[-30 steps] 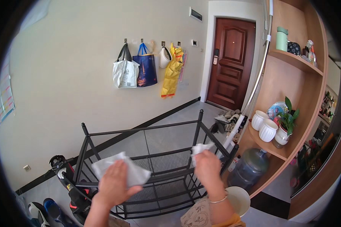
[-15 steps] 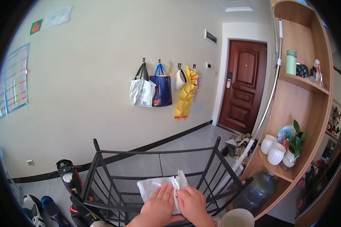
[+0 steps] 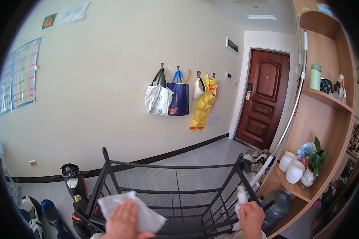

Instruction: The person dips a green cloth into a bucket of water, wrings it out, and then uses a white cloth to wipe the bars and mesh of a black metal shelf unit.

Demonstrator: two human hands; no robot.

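Closest in, the left hand (image 3: 123,221) lies flat with its fingers spread on a white cloth (image 3: 131,211), pressing it onto the front left corner of a black metal rack (image 3: 175,187). Over on the other side the right hand (image 3: 251,219) has its fingers closed around a second bit of white cloth (image 3: 241,196), bunched up and sticking out above the fist, right against the rack's right corner post. So both cloths are at the rack's front, one at each end.

Down to the left of the rack there's a black scooter-ish thing (image 3: 72,184) and some blue and white shoes (image 3: 42,211) on the floor. To the right, a big clear water jug (image 3: 278,203) sits at the foot of a wooden shelf unit (image 3: 327,119), which carries two white ribbed pots (image 3: 291,166) and a small green plant (image 3: 316,157).

Further back, a pile of shoes (image 3: 257,156) lies by a dark red door (image 3: 265,101). On the far wall hang a white tote bag (image 3: 157,98), a blue bag (image 3: 178,97) and something yellow (image 3: 203,105), with a chart (image 3: 19,75) off to the left.
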